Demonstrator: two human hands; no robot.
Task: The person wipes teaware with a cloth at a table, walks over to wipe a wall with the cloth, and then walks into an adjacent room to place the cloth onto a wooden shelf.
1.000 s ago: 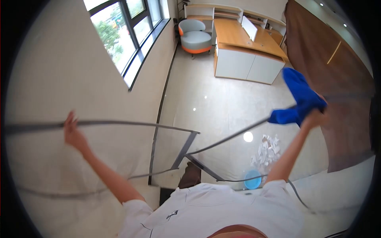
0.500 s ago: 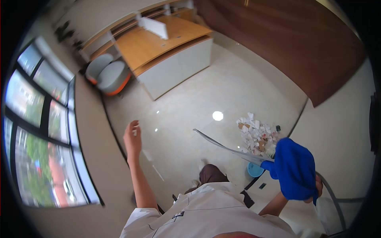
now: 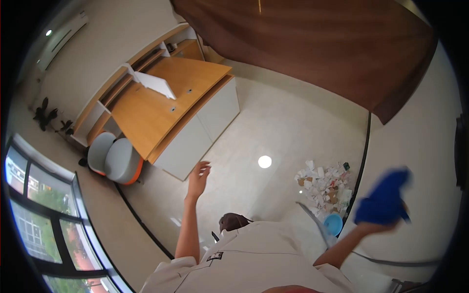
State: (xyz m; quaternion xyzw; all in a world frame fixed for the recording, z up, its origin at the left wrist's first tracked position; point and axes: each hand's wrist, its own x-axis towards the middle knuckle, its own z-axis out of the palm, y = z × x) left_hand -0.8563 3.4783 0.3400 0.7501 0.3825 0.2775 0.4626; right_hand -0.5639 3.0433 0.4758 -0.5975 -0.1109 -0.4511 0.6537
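My right hand is closed on a blue cloth, which is bunched up and blurred by motion on the right side. Part of that hand is hidden by the cloth. My left hand is raised in front of me, its fingers loosely bent and apart, with nothing in it. Near my right forearm is a long, curved grey strip; what it belongs to I cannot make out. A light-blue round container is on the floor beyond that forearm.
Scraps of paper and cardboard lie heaped on the floor by the right wall. A wooden-topped desk with white panels stands ahead left, beside a grey and orange chair. Windows line the left; a brown curtain hangs ahead.
My view has turned, so desk and windows sit differently. My left hand has come inward. The blue cloth stays in my right hand and is swinging; the grey strip has dropped away from it.
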